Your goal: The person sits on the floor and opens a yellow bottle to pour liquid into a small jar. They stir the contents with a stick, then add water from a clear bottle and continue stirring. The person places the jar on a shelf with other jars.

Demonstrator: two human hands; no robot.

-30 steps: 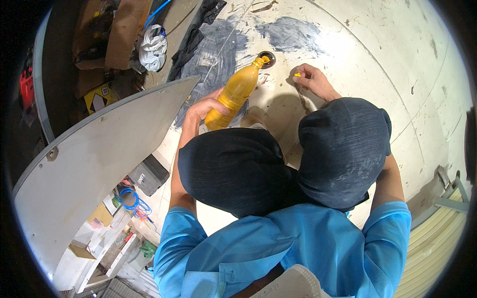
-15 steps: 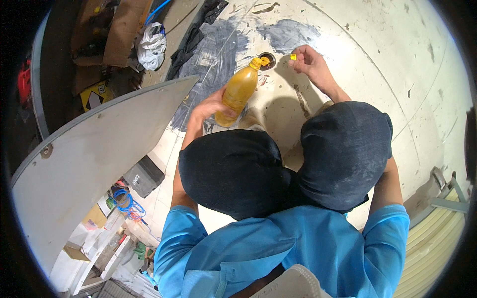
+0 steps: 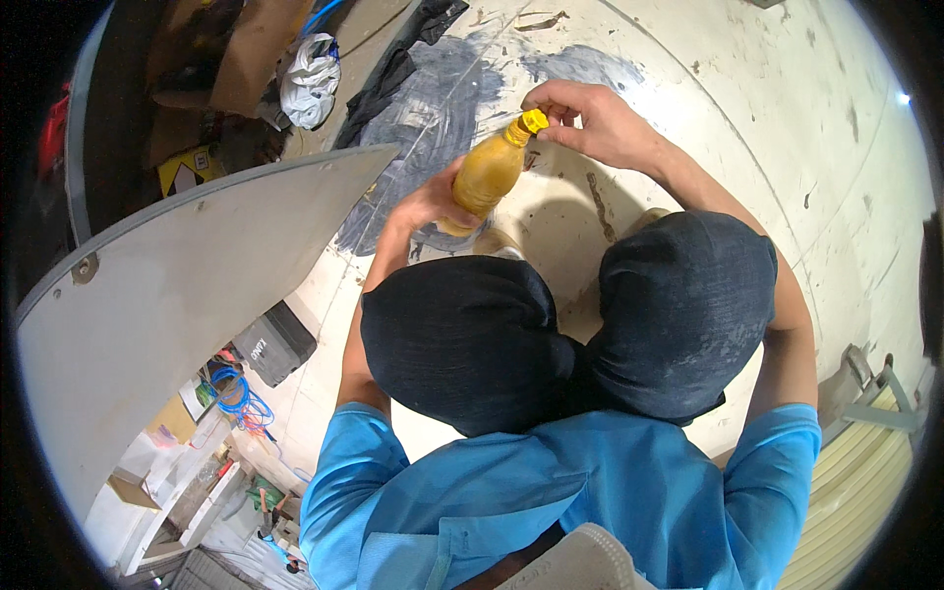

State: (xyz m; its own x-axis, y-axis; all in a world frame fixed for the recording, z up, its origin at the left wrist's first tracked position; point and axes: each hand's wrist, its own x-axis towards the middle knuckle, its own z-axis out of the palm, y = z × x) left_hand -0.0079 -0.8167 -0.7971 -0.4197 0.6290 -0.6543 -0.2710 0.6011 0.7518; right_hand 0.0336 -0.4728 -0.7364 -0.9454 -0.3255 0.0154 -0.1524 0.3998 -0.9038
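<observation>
My left hand (image 3: 433, 202) is wrapped around the lower part of a plastic bottle (image 3: 490, 175) of yellow-brown liquid. The bottle leans, its neck tipped away and to the right. At its mouth sits a small yellow cap (image 3: 534, 120), with the thumb and bent fingers of my right hand (image 3: 600, 123) closed on it. Whether the cap is threaded on cannot be made out. Both hands are beyond my knees, low over a pale floor (image 3: 728, 128) marked with grey smears (image 3: 433, 93).
A large grey panel (image 3: 206, 231) stands close on the left. Behind it are a white plastic bag (image 3: 310, 81) and cardboard (image 3: 246, 59). A dark case (image 3: 275, 344) and blue cable (image 3: 236, 388) lie lower left. Ribbed cream material (image 3: 865, 472) is at right.
My right hand has moved left, bringing the yellow cap to the bottle's mouth. The bottle has shifted slightly right. The dark round ring beside its mouth no longer shows.
</observation>
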